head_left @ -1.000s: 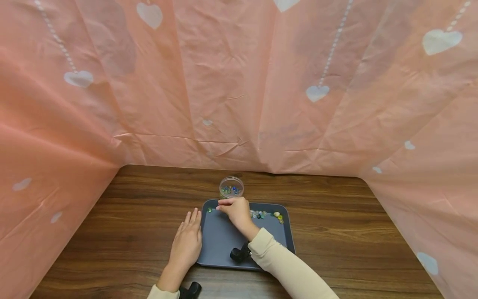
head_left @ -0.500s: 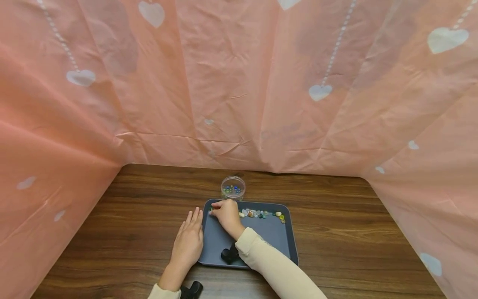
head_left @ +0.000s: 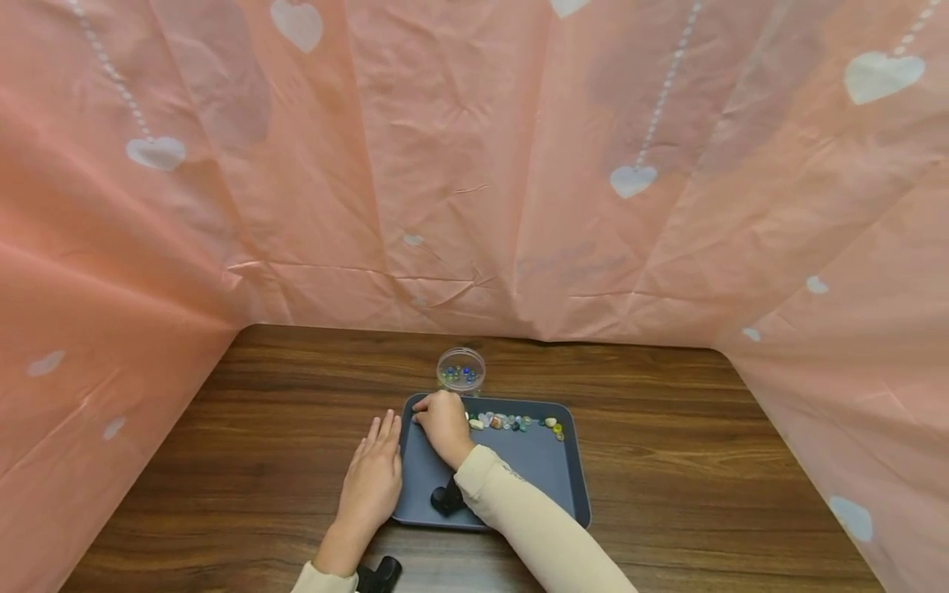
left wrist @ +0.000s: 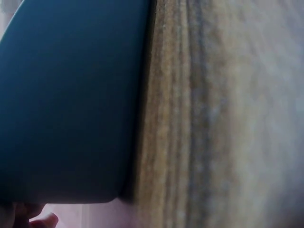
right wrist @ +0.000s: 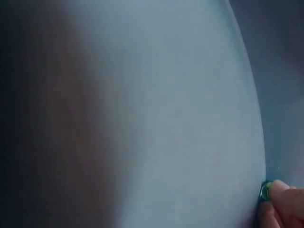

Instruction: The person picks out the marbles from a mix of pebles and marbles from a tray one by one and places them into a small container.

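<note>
My right hand (head_left: 446, 428) reaches into the back left corner of the dark grey tray (head_left: 522, 473). In the right wrist view its thumb and finger pinch a green glass marble (right wrist: 265, 192) low against the tray wall. The head view has that marble hidden behind the fingers. Along the tray's back side runs a row of small coloured glass pieces and pebbles (head_left: 495, 422), with yellow ones at the right corner. My left hand (head_left: 373, 478) lies with straight fingers along the tray's left edge. The tray's outer wall (left wrist: 71, 104) fills much of the left wrist view.
Just behind the tray stands a clear round container (head_left: 461, 369) with several blue and green marbles. The wooden table (head_left: 667, 436) extends on both sides. A pink curtain with white hearts (head_left: 460, 165) encloses the back and sides.
My right hand has moved left and down from near the container to the tray's back left corner, uncovering more of the row. My left hand has stayed in place.
</note>
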A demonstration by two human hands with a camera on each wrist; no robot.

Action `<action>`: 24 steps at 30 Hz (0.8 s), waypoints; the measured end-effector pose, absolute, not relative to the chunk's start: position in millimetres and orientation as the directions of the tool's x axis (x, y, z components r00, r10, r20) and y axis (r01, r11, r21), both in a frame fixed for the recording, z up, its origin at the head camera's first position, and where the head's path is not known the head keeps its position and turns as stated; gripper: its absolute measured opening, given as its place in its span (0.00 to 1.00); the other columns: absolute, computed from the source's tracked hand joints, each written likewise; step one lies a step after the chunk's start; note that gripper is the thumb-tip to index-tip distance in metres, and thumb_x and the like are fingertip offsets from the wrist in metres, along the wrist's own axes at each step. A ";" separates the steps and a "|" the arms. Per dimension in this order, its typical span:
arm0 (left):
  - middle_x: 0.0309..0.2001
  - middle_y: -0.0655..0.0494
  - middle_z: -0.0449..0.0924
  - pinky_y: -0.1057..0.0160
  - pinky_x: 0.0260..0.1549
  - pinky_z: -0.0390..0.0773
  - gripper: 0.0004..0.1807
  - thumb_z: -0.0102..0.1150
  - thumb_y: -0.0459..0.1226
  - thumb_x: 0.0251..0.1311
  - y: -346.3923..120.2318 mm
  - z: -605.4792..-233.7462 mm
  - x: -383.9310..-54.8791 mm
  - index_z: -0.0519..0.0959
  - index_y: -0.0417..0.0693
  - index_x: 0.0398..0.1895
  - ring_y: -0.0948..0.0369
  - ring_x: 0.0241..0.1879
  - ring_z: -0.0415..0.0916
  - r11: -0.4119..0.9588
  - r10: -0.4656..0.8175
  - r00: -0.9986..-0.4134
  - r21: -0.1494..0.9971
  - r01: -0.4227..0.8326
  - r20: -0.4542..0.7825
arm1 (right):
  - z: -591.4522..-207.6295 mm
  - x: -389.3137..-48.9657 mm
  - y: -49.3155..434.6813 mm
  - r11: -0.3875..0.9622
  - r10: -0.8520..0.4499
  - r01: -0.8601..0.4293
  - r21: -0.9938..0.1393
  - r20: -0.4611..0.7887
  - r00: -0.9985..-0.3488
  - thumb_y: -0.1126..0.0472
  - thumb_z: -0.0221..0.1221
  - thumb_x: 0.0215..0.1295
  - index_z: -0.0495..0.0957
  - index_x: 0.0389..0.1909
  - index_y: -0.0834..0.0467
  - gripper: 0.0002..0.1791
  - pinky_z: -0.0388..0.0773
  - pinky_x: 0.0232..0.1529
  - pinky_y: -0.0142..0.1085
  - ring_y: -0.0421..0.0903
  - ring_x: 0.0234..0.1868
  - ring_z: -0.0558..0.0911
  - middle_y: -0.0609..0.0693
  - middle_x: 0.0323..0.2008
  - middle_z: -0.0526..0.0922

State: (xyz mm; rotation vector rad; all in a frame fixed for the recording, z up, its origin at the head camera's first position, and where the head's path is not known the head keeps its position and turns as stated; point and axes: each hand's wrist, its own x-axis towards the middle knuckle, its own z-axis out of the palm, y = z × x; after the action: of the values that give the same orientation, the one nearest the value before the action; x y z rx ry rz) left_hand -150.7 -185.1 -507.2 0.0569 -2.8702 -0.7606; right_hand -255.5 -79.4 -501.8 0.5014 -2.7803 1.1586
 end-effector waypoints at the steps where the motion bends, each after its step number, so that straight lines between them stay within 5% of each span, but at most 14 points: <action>1: 0.74 0.43 0.62 0.39 0.71 0.61 0.25 0.42 0.34 0.74 -185.0 -507.5 -150.9 0.65 0.37 0.72 0.43 0.75 0.57 0.868 -0.080 -0.985 0.496 0.007 0.155 | -502.3 -256.3 -78.7 0.656 -0.263 -0.333 -0.677 0.208 -0.942 0.69 0.70 0.52 0.90 0.29 0.61 0.03 0.86 0.35 0.35 0.48 0.36 0.90 0.53 0.29 0.91; 6: 0.74 0.43 0.62 0.40 0.71 0.61 0.25 0.43 0.34 0.74 -184.1 -509.5 -152.0 0.65 0.37 0.72 0.43 0.75 0.57 0.870 -0.076 -0.984 0.493 0.013 0.160 | -504.8 -258.8 -68.5 0.576 -0.220 -0.265 -0.773 0.166 -0.961 0.66 0.72 0.51 0.90 0.29 0.61 0.03 0.85 0.32 0.33 0.47 0.33 0.89 0.54 0.28 0.90; 11: 0.74 0.43 0.63 0.40 0.71 0.61 0.25 0.43 0.35 0.73 -184.2 -509.7 -152.2 0.66 0.36 0.71 0.43 0.75 0.57 0.868 -0.088 -0.983 0.496 0.004 0.163 | -502.2 -257.2 -51.3 0.227 -0.225 0.087 -0.970 -0.139 -0.964 0.66 0.69 0.57 0.87 0.40 0.68 0.11 0.87 0.38 0.32 0.45 0.36 0.90 0.61 0.37 0.90; 16: 0.74 0.42 0.62 0.40 0.72 0.60 0.25 0.42 0.35 0.74 -184.6 -509.4 -150.5 0.66 0.36 0.72 0.43 0.75 0.56 0.862 -0.091 -0.984 0.506 -0.002 0.150 | -493.3 -255.5 -33.9 -0.124 -0.272 0.381 -0.916 -0.338 -0.901 0.71 0.63 0.62 0.79 0.53 0.74 0.18 0.85 0.48 0.34 0.44 0.40 0.90 0.61 0.43 0.88; 24: 0.74 0.43 0.63 0.40 0.71 0.62 0.25 0.43 0.34 0.73 -185.6 -509.2 -150.2 0.66 0.36 0.71 0.43 0.75 0.58 0.864 -0.091 -0.979 0.503 0.015 0.185 | -474.1 -266.4 -11.4 -0.427 -0.294 0.445 -0.787 -0.344 -0.892 0.76 0.53 0.69 0.66 0.64 0.78 0.24 0.85 0.44 0.27 0.40 0.35 0.87 0.51 0.34 0.87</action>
State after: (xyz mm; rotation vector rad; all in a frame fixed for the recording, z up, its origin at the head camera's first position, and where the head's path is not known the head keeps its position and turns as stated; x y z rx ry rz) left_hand -150.2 -185.6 -509.2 0.0582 -2.8355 -0.7676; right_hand -266.4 -11.4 -474.1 -0.2838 -1.7933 3.0908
